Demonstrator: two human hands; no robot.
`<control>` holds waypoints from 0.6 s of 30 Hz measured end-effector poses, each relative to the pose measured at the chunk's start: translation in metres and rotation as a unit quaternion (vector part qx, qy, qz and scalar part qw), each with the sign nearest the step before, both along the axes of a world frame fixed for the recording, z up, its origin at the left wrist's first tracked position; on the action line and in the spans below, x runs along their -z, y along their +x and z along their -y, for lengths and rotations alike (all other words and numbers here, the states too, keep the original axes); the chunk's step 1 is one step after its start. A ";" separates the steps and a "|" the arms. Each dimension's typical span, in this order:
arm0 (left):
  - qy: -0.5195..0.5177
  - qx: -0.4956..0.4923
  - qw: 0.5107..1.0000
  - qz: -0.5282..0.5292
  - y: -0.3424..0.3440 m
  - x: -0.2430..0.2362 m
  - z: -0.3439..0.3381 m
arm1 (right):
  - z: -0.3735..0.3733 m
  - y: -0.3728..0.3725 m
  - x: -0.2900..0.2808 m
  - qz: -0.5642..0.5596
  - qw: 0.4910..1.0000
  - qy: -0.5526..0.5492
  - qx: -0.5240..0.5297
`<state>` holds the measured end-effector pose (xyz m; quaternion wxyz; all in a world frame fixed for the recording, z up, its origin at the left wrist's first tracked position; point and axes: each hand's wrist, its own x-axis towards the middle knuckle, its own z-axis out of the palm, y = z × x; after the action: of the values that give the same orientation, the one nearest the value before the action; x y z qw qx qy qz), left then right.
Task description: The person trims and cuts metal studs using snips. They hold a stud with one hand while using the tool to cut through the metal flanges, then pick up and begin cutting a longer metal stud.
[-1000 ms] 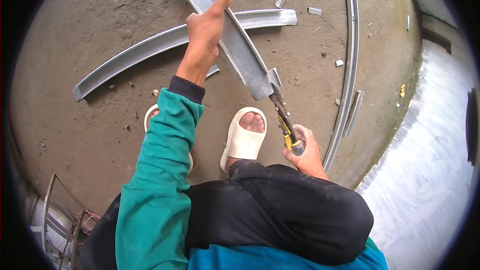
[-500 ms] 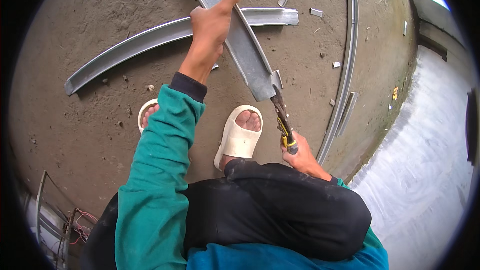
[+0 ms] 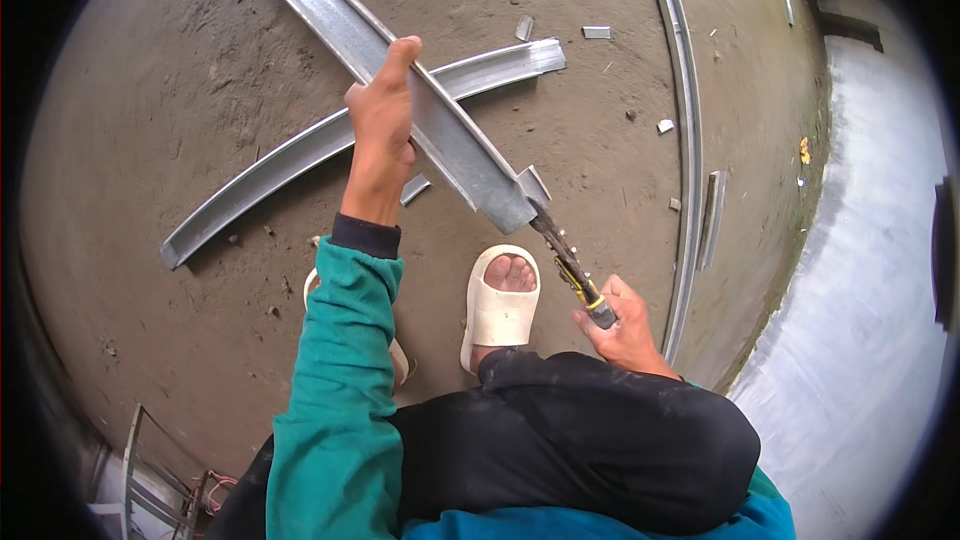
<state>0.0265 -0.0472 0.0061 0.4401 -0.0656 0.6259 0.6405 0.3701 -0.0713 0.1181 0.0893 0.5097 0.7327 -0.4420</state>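
My left hand (image 3: 382,122) is wrapped around a galvanized metal channel (image 3: 470,165), which slants from the upper left down toward my feet. In my right hand (image 3: 626,328) are dirty tin snips (image 3: 570,262) with yellow-and-black handles, the fingers closed around the grips. The jaws meet the near right corner of the channel, beside a small flap (image 3: 534,183) of its side that sticks outward. How far the blades reach into the metal is hidden. Beneath the held channel, a second metal channel (image 3: 285,168) lies crosswise on the ground.
Long metal channel (image 3: 688,140) runs along the right, with a short strip (image 3: 712,220) beside it. Small metal offcuts (image 3: 597,32) lie scattered on the rough ground. My sandalled foot (image 3: 505,290) is just below the channel's end. A metal frame (image 3: 135,470) stands at lower left.
The view has shifted, so the ground pieces appear displaced. The held channel now slants more to the left. Both hands keep their grip, and the snips stay at the same corner.
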 end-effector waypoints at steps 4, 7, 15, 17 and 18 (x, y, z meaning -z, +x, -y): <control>0.019 -0.011 1.000 0.008 0.003 -0.007 0.002 | 0.000 -0.004 -0.009 -0.013 0.995 -0.095 0.034; 0.011 -0.015 1.000 -0.005 0.000 0.001 0.003 | -0.003 0.005 -0.013 -0.091 0.980 -0.167 0.064; 0.019 -0.019 0.999 0.018 0.005 -0.008 0.003 | -0.039 -0.001 -0.026 -0.037 0.966 -0.250 -0.050; 0.012 -0.002 1.000 0.005 0.004 -0.012 0.002 | -0.042 -0.002 -0.014 -0.047 0.941 -0.322 -0.090; 0.007 -0.013 1.000 0.027 0.005 -0.015 0.003 | -0.031 -0.004 -0.019 -0.057 0.948 -0.315 -0.004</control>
<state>0.0314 -0.0497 0.0207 0.4493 -0.0880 0.6086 0.6481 0.3657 -0.0405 0.1374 0.2049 0.4263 0.5626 -0.6781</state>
